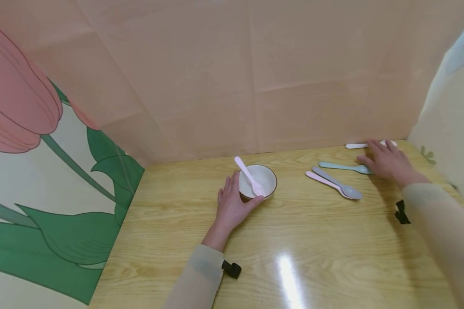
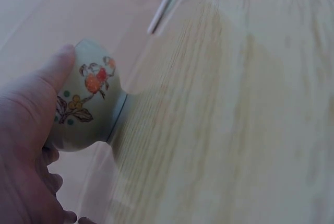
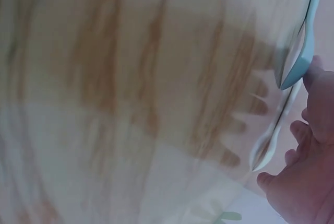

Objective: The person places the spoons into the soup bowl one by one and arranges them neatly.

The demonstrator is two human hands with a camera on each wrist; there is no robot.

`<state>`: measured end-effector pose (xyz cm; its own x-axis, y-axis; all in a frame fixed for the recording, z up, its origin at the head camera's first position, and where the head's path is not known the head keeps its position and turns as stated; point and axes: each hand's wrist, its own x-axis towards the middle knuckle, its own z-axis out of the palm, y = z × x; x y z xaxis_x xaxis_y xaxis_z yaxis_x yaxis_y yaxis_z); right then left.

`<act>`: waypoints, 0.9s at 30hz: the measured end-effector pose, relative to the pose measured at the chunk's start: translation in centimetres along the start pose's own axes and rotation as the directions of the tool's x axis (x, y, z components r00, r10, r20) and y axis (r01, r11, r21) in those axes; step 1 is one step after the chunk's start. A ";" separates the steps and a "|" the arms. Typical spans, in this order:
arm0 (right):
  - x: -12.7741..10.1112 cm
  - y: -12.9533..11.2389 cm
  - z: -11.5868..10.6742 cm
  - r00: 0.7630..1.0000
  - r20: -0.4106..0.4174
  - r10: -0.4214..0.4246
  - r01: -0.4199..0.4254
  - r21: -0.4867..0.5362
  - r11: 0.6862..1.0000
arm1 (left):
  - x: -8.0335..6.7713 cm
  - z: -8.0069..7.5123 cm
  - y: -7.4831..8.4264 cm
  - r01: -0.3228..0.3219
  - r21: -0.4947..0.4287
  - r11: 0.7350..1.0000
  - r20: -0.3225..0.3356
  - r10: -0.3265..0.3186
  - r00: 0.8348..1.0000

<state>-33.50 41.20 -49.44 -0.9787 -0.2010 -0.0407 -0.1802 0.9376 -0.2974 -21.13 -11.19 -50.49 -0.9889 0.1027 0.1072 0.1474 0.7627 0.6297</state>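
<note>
"How does the round white ceramic-looking bowl with the brown rim [image 1: 269, 177] sit?"
"Upright, berries and leaves painted outside. A pale pink plastic-looking spoon [image 1: 247, 173] leans inside, handle over the rim toward eleven o'clock."
"The others?"
"Between two and three o'clock from it: a slim white spoon [image 1: 357, 146], partly hidden, and, closer, a light-blue spoon [image 1: 342, 166], both handles toward nine."

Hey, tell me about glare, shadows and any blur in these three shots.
Head view: a bright streak of glare on the table; left wrist view: dim and hazy, the bowl's painted fruit clearer than the softer spoons beyond; right wrist view: finger-shaped shadows beside the right hand, wood grain soft.
</note>
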 end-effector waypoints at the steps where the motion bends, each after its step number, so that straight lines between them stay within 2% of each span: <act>1: 0.0 0.0 0.1 1.000 0.003 0.000 0.000 0.004 1.000 | 0.0 0.0 0.0 0.000 0.003 1.000 -0.001 0.000 1.000; 15: -0.2 0.8 0.5 0.999 0.049 0.015 -0.015 0.003 1.000 | -0.2 0.0 0.0 -0.015 0.004 1.000 0.002 0.015 1.000; 21: -0.2 0.6 0.6 1.000 0.022 -0.004 0.004 -0.017 1.000 | -0.1 -0.1 0.1 -0.013 0.012 1.000 0.012 0.013 1.000; 27: -0.4 0.4 0.7 0.999 0.030 -0.011 0.013 -0.043 0.999 | 0.1 0.1 0.1 -0.009 0.006 1.000 0.015 0.009 1.000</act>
<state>-33.14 41.49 -50.23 -0.9732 -0.2202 -0.0658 -0.1968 0.9463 -0.2565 -21.18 -11.03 -50.48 -0.9877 0.1192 0.1008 0.1561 0.7659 0.6238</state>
